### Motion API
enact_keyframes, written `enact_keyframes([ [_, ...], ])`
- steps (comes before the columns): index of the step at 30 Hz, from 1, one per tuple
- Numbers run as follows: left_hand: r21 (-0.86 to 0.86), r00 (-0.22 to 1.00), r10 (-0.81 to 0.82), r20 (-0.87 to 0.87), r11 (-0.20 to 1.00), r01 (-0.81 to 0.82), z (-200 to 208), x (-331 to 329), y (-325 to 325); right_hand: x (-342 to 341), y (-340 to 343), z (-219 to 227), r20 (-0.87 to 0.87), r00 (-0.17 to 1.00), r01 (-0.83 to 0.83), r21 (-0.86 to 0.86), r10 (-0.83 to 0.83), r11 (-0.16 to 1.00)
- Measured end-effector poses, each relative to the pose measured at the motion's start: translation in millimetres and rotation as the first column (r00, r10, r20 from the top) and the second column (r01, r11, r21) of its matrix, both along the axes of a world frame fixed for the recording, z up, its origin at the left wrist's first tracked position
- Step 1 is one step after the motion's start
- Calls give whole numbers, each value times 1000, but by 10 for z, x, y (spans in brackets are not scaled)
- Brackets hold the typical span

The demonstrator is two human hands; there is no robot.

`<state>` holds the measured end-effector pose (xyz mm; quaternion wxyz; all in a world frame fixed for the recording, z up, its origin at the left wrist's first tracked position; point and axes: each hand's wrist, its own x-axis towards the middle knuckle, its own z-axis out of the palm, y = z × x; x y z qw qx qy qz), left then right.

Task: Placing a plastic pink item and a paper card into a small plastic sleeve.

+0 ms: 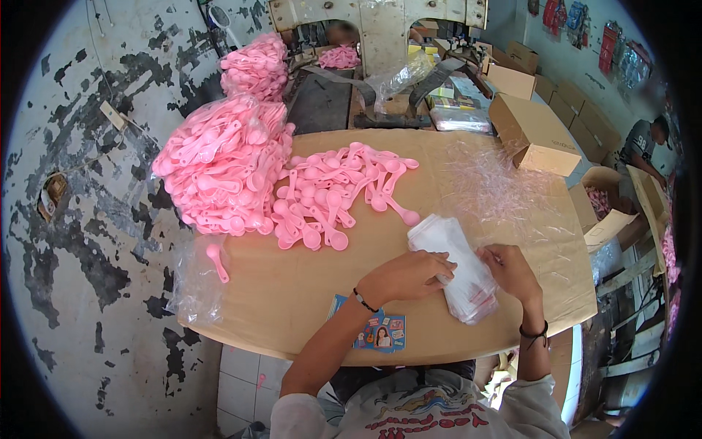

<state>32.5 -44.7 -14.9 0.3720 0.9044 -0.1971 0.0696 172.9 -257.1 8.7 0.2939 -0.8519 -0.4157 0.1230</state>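
Observation:
A stack of clear plastic bags (pixel 455 252) lies aslant on the brown paper-covered table. My left hand (pixel 417 276) rests at the stack's left side, its fingers bent and pressed together on the bags. At the right edge of the stack, my right hand (pixel 510 271) has its fingers curled in a pinch; what they hold, if anything, is too small to make out. Blue printed cards (pixel 389 333) lie by the near edge, partly under my left forearm. Beyond my hands spreads a loose heap of pink plastic spoons (pixel 322 194).
Large clear bags full of pink spoons (pixel 227 164) stand at the left. One loose spoon (pixel 217 263) lies on empty plastic wrap (pixel 194 289). Crumpled clear film strips (pixel 497 186) and a cardboard box (pixel 537 135) sit far right. A co-worker (pixel 643 146) is at the right, beyond cartons.

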Motion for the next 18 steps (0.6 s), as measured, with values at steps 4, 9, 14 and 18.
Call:
enact_keyframes([
  [4, -7, 1000, -17, 8, 1000, 17, -7, 28, 15, 137, 14, 21, 150, 986, 8, 377, -69, 926],
  [9, -98, 962, 174, -209, 975, -197, 431, -61, -100, -43, 438, 590, -49, 998, 65, 519, -47, 852],
  [14, -853, 987, 115, -114, 497, -156, 227, 60, 40, -266, 1038, 472, -375, 913, 108, 604, 162, 789],
  [18, -942, 989, 136, 65, 335, 16, 372, 1, 265, -339, 1129, 344, -615, 736, 319, 684, 283, 656],
])
